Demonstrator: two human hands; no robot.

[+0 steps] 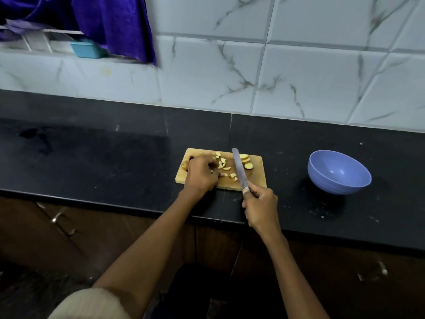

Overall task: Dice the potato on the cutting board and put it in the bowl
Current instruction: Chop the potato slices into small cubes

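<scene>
A wooden cutting board (257, 173) lies on the black counter. Several diced potato pieces (224, 164) are scattered on its middle, a few round slices (245, 160) lie at its far right, and a potato end (184, 165) sits at its left edge. My left hand (201, 173) rests on the board's left part with fingers curled over the pieces; whether it holds one is hidden. My right hand (259, 207) grips the handle of a long knife (239, 168), whose blade lies across the board between dice and slices. A blue bowl (339, 172) stands empty to the right.
The black counter (115, 157) runs along a white marble-tiled wall (299, 65). A purple cloth (110, 24) and a teal container (86, 49) sit at a ledge at the upper left. Brown cabinet fronts (69, 226) are below the counter edge.
</scene>
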